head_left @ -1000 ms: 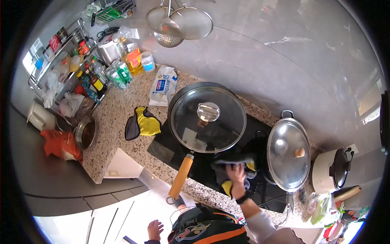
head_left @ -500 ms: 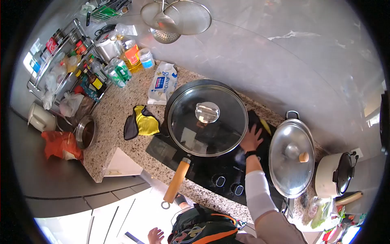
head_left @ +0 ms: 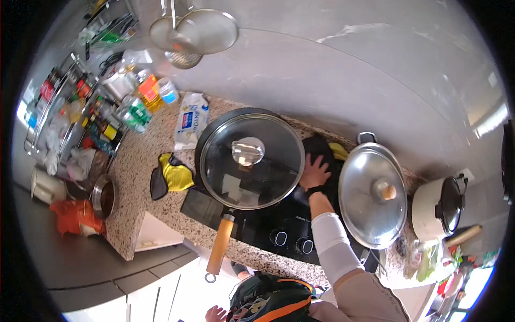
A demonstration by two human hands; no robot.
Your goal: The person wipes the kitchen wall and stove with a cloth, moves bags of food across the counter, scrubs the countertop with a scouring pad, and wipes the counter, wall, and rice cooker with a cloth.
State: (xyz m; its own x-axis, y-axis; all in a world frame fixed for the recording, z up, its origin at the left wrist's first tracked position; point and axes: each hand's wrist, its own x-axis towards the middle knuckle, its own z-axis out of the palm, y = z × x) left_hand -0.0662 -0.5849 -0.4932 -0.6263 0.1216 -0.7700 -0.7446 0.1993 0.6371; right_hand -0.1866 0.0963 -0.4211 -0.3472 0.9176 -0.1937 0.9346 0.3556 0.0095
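Right hand (head_left: pixel 315 173) on dark-and-yellow cloth (head_left: pixel 316 145) between lidded pan (head_left: pixel 268 177) and lidded pot (head_left: pixel 370 198), fingers splayed flat; left hand (head_left: pixel 216 314) loosely open, seemingly empty.

Matt cloth (head_left: pixel 317 145), glossy smooth cooktop (head_left: pixel 260 228)

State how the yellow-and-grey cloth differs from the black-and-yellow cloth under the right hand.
The yellow-and-grey fabric cloth lies left of the round glass lid, no hand on it; the black-and-yellow fabric cloth lies right of it, beneath the right hand. The first cloth shows broad yellow; the second mostly black, with yellow towards its right. Both pair yellow with dark fabric.
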